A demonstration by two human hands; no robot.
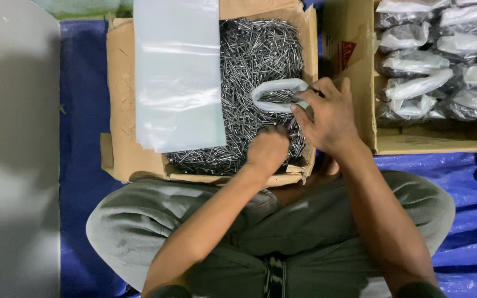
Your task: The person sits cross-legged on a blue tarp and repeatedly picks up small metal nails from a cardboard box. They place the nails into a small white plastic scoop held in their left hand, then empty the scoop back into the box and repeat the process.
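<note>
A: What are the hands doing?

B: The left hand [268,150] is sitting curled into a fist down in the heap of nails [252,60]; whether it is gripping any I cannot tell, since the fingers are turned under; the right hand [329,117] is pinching the rim of a small clear plastic bag [278,94], holding its mouth open in a soft oval just above the pile; the two hands are lying close together but not touching.

A: And the nails themselves?

B: They are thin, grey, dull-shining steel, lying tangled every which way and filling the right part of an open cardboard box [121,116]; its brown walls are looking creased and worn at the flaps; a few nails are showing dark through the bag's opening.

A: What is lying on the left of that box?

B: A flat stack of empty plastic bags [178,72], smooth, milky and faintly glossy, is covering that side and overhanging the far edge.

A: Anything else around?

B: A second carton [354,66] on the right is holding plump filled packets [420,83], lumpy and wrinkled; the boxes are resting on a crinkly blue tarpaulin [470,182]; the person's grey trousers [133,221] are folding cross-legged below.
</note>
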